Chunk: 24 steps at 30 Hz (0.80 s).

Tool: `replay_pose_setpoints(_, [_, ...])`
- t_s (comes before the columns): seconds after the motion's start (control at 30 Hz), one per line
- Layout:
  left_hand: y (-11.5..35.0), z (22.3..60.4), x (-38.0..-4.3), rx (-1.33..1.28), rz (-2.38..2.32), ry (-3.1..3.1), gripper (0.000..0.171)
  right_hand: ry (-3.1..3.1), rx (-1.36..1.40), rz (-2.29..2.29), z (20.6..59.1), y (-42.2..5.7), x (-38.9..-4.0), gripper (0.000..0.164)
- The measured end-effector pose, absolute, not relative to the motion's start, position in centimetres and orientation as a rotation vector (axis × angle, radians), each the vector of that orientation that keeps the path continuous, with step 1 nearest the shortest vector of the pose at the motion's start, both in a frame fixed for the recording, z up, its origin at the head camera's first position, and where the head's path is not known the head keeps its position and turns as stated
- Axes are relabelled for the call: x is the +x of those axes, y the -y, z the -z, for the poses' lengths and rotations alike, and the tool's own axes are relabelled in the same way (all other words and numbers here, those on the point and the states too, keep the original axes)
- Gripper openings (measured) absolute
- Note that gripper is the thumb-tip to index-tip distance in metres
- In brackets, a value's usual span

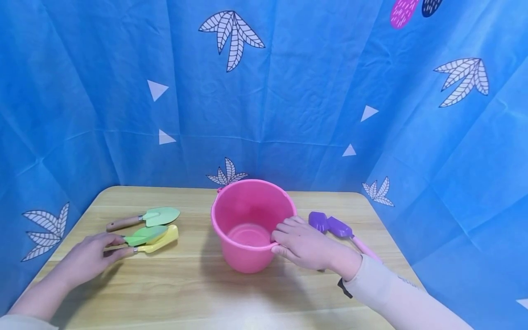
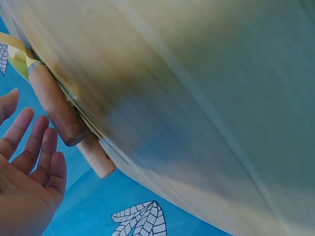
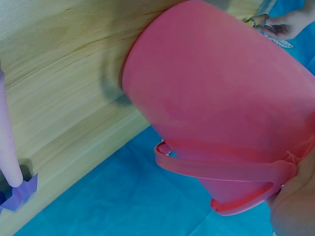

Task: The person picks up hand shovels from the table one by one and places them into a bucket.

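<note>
A pink bucket (image 1: 235,254) stands upright at the table's middle. Its rim is gripped on the near right side by my right hand (image 1: 303,243), fingers over the edge. In the right wrist view, the bucket's pink carry handle (image 3: 216,168) hangs along its outside. At the left, my left hand (image 1: 92,254) reaches around the handle ends of a leaf-green trowel (image 1: 144,234) and a yellow scoop (image 1: 168,238). From the left wrist, that hand's fingers (image 2: 42,147) look spread and loosely bent beside a wooden handle (image 2: 56,105). A mint-green trowel (image 1: 162,216) lies just behind.
Right of the bucket lie two purple-headed tools (image 1: 339,227), one with a pink handle (image 1: 365,247), partly hidden by my right arm. The wooden table (image 1: 185,293) has a blue patterned curtain (image 1: 255,105) behind it and along both sides.
</note>
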<state>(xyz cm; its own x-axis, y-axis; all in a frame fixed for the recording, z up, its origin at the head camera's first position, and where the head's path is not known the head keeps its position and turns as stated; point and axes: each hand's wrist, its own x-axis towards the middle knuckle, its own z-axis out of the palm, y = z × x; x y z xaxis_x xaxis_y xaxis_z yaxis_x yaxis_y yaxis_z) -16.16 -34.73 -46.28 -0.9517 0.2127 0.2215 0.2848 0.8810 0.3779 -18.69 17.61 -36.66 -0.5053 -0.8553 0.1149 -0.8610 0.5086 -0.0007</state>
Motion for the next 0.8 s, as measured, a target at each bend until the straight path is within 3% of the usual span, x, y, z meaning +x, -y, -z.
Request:
replay_pose_setpoints(0.3, [35.0, 47.5, -16.5, -0.409, 0.503, 2.933, 0.026, 2.641, 1.509, -0.091, 36.6, -17.6, -18.7, 0.021])
replay_pose_setpoints(0.8, [36.1, 48.3, -17.3, -0.43, 0.524, 3.054, 0.03, 2.636, 1.517, -0.106, 36.6, -17.5, -18.7, 0.021])
